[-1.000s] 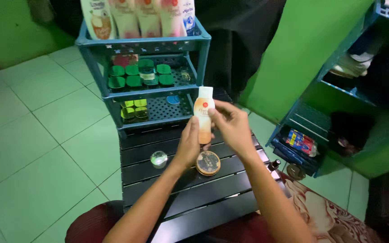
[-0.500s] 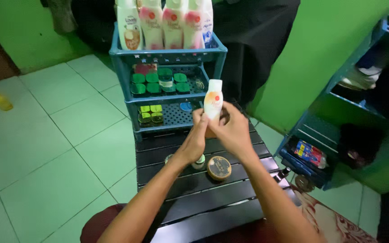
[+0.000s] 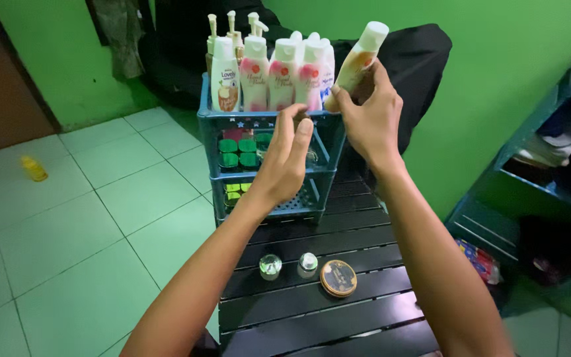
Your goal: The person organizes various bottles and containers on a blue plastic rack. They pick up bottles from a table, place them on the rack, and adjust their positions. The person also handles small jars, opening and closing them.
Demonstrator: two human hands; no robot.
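Orange-and-white lotion bottle was gripped tilted by the right hand; the left hand hung released beside the rack. Upright seating required levelling.

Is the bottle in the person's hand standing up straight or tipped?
Tipped. The bottle in the right hand leans with its white cap pointing up and to the right, above the blue rack. The left hand is open, holding nothing.

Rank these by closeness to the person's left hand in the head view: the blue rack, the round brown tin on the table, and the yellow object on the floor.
From the left hand:
1. Blue rack: right behind the fingers, nearest.
2. Round brown tin: below and right of the hand, on the black slatted table.
3. Yellow object: far left on the floor tiles, farthest.
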